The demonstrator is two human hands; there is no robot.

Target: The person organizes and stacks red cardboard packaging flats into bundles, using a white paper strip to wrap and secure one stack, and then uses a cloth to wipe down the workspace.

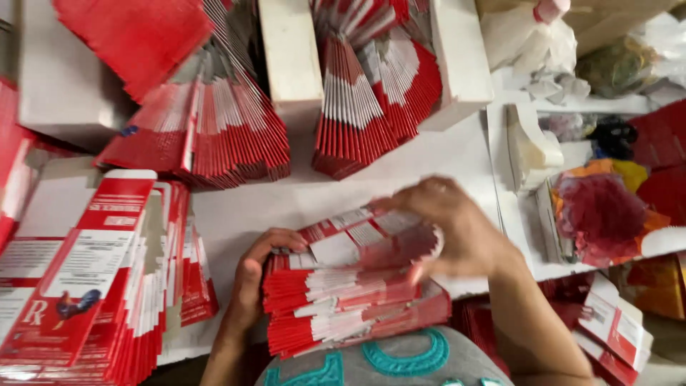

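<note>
A thick stack of flat red and white cartons (343,300) rests against my lap at the table's near edge. My left hand (256,275) grips the stack's left end, fingers curled over its top. My right hand (451,227) lies over the stack's upper right, fingers on the topmost carton, which is blurred from motion.
More flat red and white cartons lie fanned at the left (107,286), at the back left (207,136) and at the back centre (371,93) on the white table (286,204). A red plastic bag (604,214) and clutter sit at the right.
</note>
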